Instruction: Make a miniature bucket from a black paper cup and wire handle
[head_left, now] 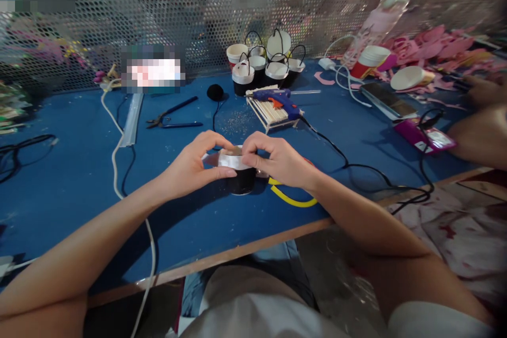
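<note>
A small paper cup [242, 184], black below with a white band at its top, stands on the blue table in front of me. My left hand [198, 162] grips it from the left, thumb along the front and fingers at the rim. At the right side of the rim, my right hand [275, 158] pinches the white band between thumb and bent fingers. What lies inside the cup is mostly hidden by my fingers. Beside my right hand, a yellow curved loop [295, 202] rests partly under my wrist.
A blue glue gun [281, 100] lies on a small stick rack [263, 111]. Behind it stand several cups with black handles [258, 66]. Cutting pliers [174, 116] and a black ball [215, 92] lie left. Another person's arm [481, 134] reaches in beside a purple box [423, 136].
</note>
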A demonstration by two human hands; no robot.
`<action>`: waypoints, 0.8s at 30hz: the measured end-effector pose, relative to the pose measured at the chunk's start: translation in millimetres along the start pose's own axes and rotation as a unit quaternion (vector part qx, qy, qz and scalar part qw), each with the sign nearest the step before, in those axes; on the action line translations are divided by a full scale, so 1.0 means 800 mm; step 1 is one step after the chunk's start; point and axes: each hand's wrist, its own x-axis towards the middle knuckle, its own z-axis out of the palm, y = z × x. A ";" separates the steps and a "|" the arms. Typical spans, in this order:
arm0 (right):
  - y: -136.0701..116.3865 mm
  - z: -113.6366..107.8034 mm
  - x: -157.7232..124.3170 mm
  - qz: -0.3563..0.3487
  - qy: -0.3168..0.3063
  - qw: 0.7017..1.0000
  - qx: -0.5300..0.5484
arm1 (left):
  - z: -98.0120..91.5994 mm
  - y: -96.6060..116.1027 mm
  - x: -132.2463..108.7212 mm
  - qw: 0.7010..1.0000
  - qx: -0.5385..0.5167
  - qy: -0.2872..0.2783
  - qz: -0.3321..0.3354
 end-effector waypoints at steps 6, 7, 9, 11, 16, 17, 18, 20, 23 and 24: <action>0.002 -0.010 -0.001 -0.076 0.039 0.996 -0.006 | -0.009 -0.009 0.002 0.995 0.007 0.066 -0.078; 0.001 -0.010 -0.001 -0.085 0.039 0.996 -0.013 | -0.009 -0.009 0.003 0.995 -0.013 0.038 -0.090; 0.000 -0.011 -0.001 -0.097 0.038 0.994 -0.027 | -0.009 -0.010 0.004 0.993 -0.052 -0.023 -0.103; -0.001 -0.011 -0.001 -0.101 0.036 0.994 -0.035 | -0.010 -0.010 0.005 0.990 -0.080 -0.052 -0.104; 0.002 -0.012 -0.002 -0.112 0.029 0.993 -0.039 | -0.010 -0.008 0.003 0.986 -0.135 -0.041 -0.088; 0.003 -0.012 -0.003 -0.111 0.028 0.993 -0.034 | -0.009 -0.008 0.002 0.986 -0.138 -0.040 -0.090; 0.004 -0.012 -0.003 -0.109 0.028 0.993 -0.028 | -0.009 -0.008 0.001 0.986 -0.137 -0.039 -0.092; 0.005 -0.011 -0.004 -0.106 0.029 0.994 -0.011 | -0.008 -0.009 0.000 0.987 -0.133 -0.034 -0.088; 0.007 -0.009 -0.005 -0.115 0.025 0.993 0.015 | -0.007 -0.009 0.000 0.988 -0.128 -0.031 -0.084; 0.007 -0.009 -0.005 -0.119 0.024 0.992 0.021 | -0.007 -0.009 0.000 0.988 -0.127 -0.033 -0.087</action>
